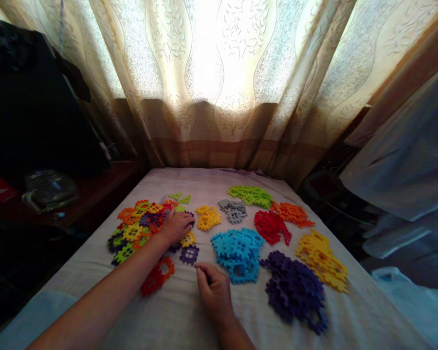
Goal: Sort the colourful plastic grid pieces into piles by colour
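My left hand (175, 227) reaches onto the right side of a mixed-colour pile of toothed plastic pieces (133, 232), its fingers bent over some of them; whether it grips one is hidden. My right hand (215, 291) is curled, thumb against the fingers, just above the sheet, and what it may hold cannot be made out. A purple square piece (189, 254) lies between the hands. Red pieces (156, 277) lie below my left wrist. Right of my right hand are a light blue pile (239, 253) and a dark purple pile (295, 289).
Farther back are small yellow (208, 217), grey (233, 210) and green (251, 195) piles. Red (271, 226), orange (293, 214) and yellow (323, 259) piles lie to the right. A glass jug (50, 189) stands on a side table at left; a curtain (219, 121) hangs behind.
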